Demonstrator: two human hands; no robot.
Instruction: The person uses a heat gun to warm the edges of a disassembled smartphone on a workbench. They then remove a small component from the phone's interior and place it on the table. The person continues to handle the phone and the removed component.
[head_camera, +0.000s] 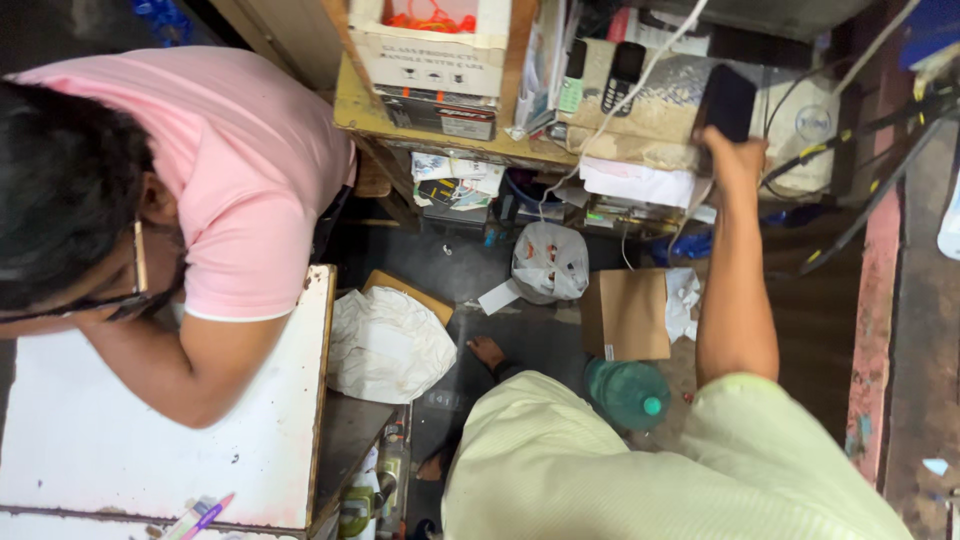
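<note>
My right hand (737, 152) reaches far forward to a cluttered wooden shelf (352, 108). Its fingers are closed around the lower end of a flat black phone (728, 98), which stands upright against a brown sack (655, 118). My arm in a pale yellow-green sleeve stretches from the bottom of the view up to it. Two cordless handsets (626, 72) lean on the same sack just left of the phone, and a white cable (640, 78) runs across them. My left hand is out of view.
A person in a pink shirt (240, 150) leans on a white table (150, 440) at the left. On the dark floor lie a brown cardboard box (626, 312), a green bottle (628, 392), white plastic bags (388, 342) and a bare foot (487, 350). A red post (872, 330) stands at the right.
</note>
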